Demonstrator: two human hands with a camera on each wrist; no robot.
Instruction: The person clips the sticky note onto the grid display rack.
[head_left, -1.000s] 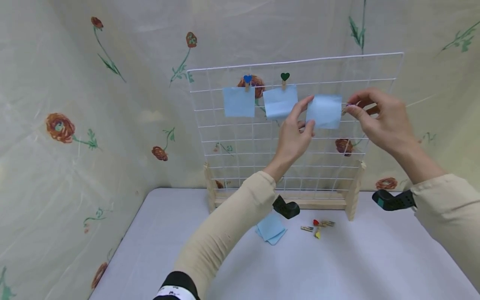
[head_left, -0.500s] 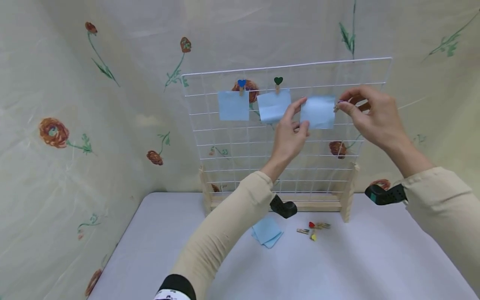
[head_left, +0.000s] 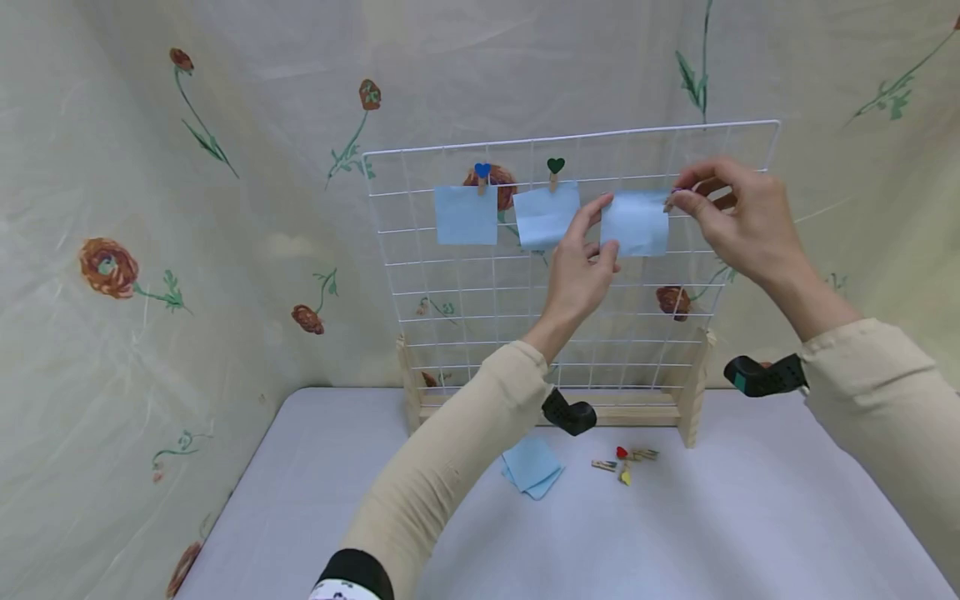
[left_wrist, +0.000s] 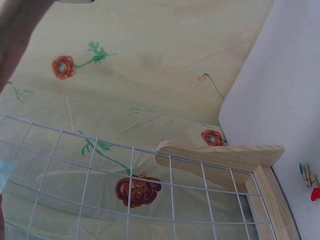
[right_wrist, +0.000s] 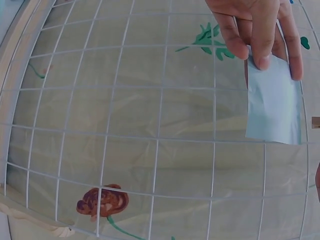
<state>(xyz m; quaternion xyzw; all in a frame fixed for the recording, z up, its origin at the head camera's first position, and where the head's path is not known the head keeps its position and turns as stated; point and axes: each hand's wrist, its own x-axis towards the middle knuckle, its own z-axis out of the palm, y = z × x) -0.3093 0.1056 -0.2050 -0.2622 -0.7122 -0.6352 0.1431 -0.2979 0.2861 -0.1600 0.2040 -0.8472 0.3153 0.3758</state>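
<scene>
In the head view my left hand (head_left: 579, 279) pinches a light blue paper note (head_left: 636, 225) by its left side, against a white wire grid (head_left: 570, 137). The right wrist view shows its thumb on the front of this note (right_wrist: 275, 107). My right hand (head_left: 742, 221) pinches a small wooden clothespin (head_left: 668, 202) with a purple top, close by the note's upper right corner. Whether the clothespin bites the paper cannot be told. Only a sliver of the note (left_wrist: 6, 172) enters the left wrist view.
Two blue notes (head_left: 466, 217) hang to the left, under clothespins with a blue heart (head_left: 482, 170) and a green heart (head_left: 556, 165). A wooden base (head_left: 693, 392) carries the grid. On the table lie stacked blue notes (head_left: 533, 467) and several clothespins (head_left: 625, 475). Flowered cloth hangs behind.
My right hand has brought the clothespin left and slightly up, to the note's upper right corner. The left hand keeps its hold on the note. The head view has shifted slightly.
</scene>
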